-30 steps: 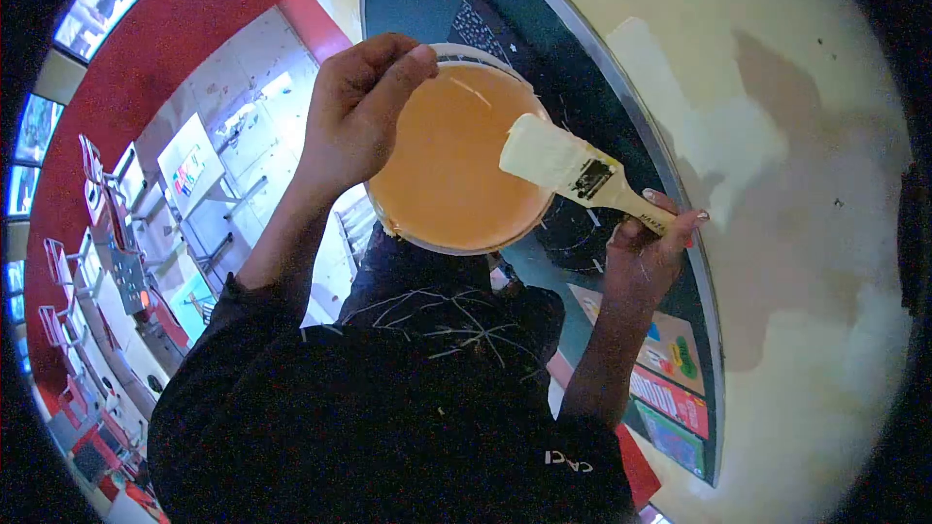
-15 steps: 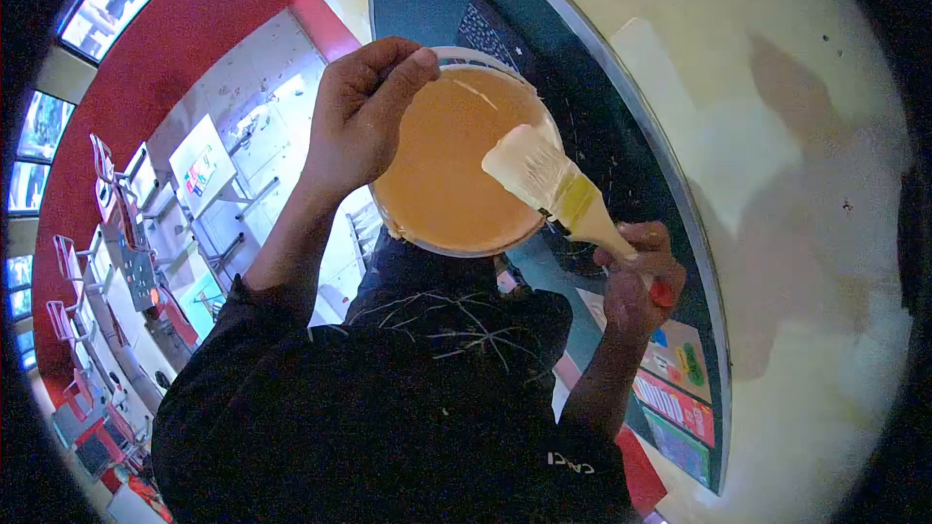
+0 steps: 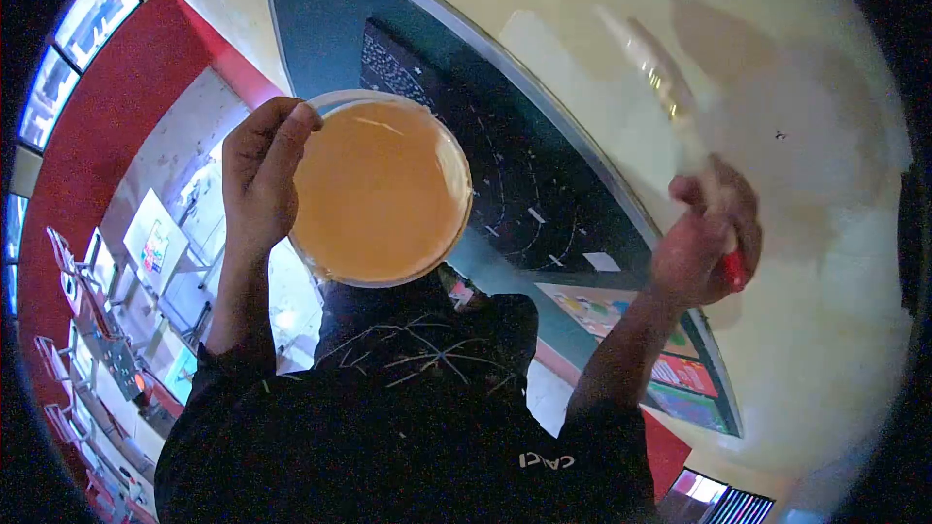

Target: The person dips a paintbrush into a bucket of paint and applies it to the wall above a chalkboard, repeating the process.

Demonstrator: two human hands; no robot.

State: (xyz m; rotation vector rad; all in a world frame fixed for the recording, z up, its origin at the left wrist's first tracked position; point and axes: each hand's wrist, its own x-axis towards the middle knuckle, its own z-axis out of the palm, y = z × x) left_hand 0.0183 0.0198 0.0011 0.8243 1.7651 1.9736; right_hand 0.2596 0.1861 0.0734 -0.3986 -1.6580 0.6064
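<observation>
My left hand (image 3: 260, 173) grips the rim of a round paint bucket (image 3: 464, 206), its thumb over the edge. Inside, cream-orange paint (image 3: 374, 194) makes a smooth surface, with smears along the right inner wall. My right hand (image 3: 709, 233) is closed round the handle of a paintbrush (image 3: 670, 87) with a red handle end. The brush points up and left, seen nearly edge-on, its bristles coated pale. Brush and hand overlap the cream wall (image 3: 573, 97) on the right in this view, and both are slightly blurred.
A dark green board (image 3: 311, 0) with a grey curved-looking frame spans the wall behind the bucket. Colourful posters (image 3: 684, 374) hang at its lower end. Desks and chairs (image 3: 155, 243) stand on the tiled floor at left, beside a red wall (image 3: 107, 107). Darker patches mark the cream wall.
My right hand has swung the brush from over the bucket up and right to the wall. The bucket and my left hand have shifted left and slightly down in view.
</observation>
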